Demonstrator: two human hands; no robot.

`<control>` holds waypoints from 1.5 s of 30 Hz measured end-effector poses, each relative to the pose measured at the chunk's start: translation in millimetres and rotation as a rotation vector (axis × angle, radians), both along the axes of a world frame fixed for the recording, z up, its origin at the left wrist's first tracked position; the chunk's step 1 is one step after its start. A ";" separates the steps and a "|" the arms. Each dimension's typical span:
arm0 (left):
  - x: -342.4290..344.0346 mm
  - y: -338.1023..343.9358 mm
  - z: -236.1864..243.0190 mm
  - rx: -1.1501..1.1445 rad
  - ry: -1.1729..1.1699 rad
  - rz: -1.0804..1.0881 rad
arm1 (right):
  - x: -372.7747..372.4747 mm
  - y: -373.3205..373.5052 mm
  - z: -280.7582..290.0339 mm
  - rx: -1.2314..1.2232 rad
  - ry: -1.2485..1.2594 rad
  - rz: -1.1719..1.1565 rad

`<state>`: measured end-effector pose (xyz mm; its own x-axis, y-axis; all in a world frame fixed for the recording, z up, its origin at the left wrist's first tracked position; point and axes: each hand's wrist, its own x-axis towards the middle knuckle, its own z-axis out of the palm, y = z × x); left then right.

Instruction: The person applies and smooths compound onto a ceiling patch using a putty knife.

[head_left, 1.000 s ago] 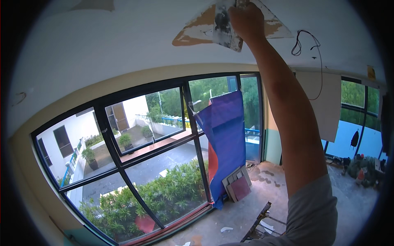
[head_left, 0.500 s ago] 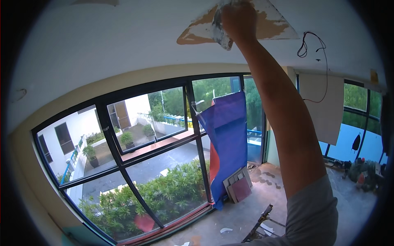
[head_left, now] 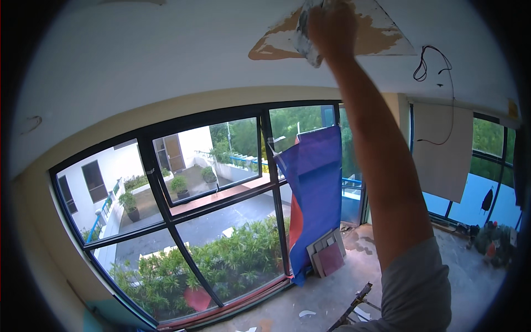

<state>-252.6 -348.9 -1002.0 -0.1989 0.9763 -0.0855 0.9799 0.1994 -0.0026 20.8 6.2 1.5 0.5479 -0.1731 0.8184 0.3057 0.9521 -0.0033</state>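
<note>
My right hand (head_left: 333, 32) is raised overhead to the ceiling, its fingers closed around a wide putty knife (head_left: 311, 41) smeared with grey-white filler. The handle is hidden in my fist. The blade lies at or close against a tan patch (head_left: 379, 41) on the white ceiling, and I cannot tell whether it touches. Streaks of white filler cover parts of this patch, whose upper part runs out of the picture. My left hand is out of sight.
Dark-framed windows (head_left: 166, 226) span the left and middle. A blue-and-red cloth (head_left: 318, 171) hangs there, with boards (head_left: 328, 257) leaning below. Loose wires (head_left: 452, 105) dangle from the ceiling near a pale hanging panel (head_left: 442, 157). A ladder-like frame (head_left: 357, 304) stands below me.
The whole view has shifted, so the room sits slightly farther right in the picture. My right hand and the putty knife stay at about the same part of the patch.
</note>
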 end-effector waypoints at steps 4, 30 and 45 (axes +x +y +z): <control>12.4 -12.5 0.0 -0.005 -0.002 0.019 | 53.0 -35.6 14.6 -0.239 -0.376 0.035; 32.8 2.8 6.9 0.048 0.016 0.041 | 19.7 -4.9 22.1 -0.176 -0.107 0.147; 33.8 3.7 -0.1 0.082 0.017 0.009 | 32.5 5.5 -21.8 -0.193 -0.339 0.029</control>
